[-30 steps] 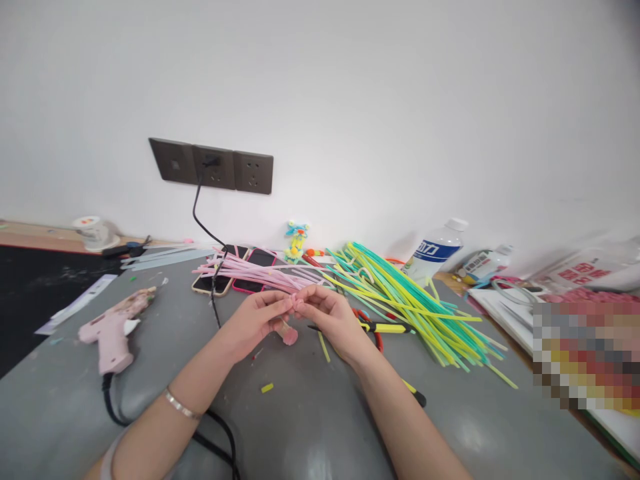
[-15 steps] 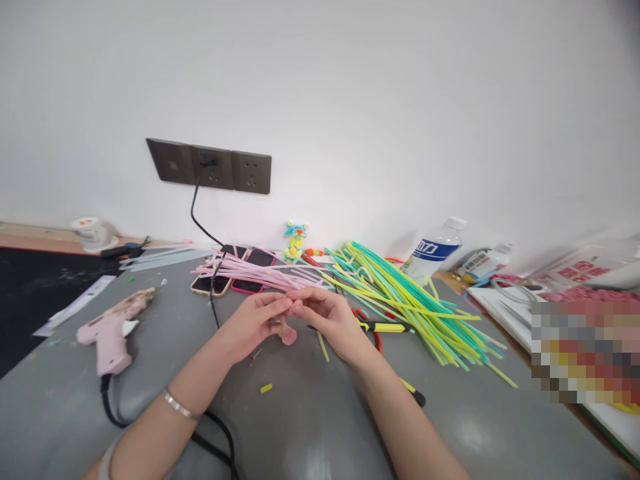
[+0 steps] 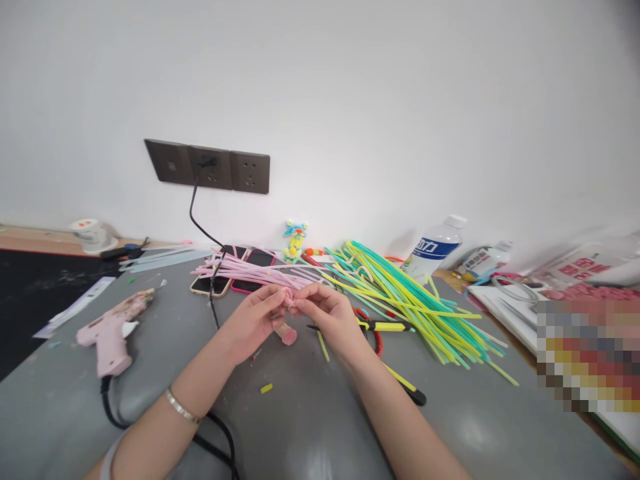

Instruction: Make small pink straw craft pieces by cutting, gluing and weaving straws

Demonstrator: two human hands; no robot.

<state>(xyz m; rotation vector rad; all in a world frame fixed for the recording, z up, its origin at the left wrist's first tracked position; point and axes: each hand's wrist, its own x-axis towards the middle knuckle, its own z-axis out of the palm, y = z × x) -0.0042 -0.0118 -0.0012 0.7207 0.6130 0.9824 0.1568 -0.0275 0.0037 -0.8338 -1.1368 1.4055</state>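
Over the middle of the grey table, both hands meet at the fingertips. My left hand [image 3: 257, 320] pinches a small curled pink pipe cleaner [image 3: 288, 298] between thumb and finger. On its other side my right hand [image 3: 325, 315] grips the same piece, its fingers partly covering it. Just below the fingers shows a pink piece with a rounded end [image 3: 287, 335]; whether it lies on the table or hangs from my left hand I cannot tell. Pink pipe cleaners [image 3: 250, 272] lie in a bundle right behind the hands. Yellow and green pipe cleaners [image 3: 415, 303] spread to the right.
A pink glue gun [image 3: 107, 333] lies at left, its black cable under my left forearm. Phones [image 3: 210, 285] rest beneath the pink bundle. Yellow-black pliers [image 3: 385, 327] lie by my right wrist. A bottle [image 3: 435, 250] and a small colourful figure [image 3: 295, 241] stand near the wall.
The fingertips have shifted slightly, and the curled pink pipe cleaner shows more clearly between them. My left fingers have risen a little. The things on the table stay as they were.
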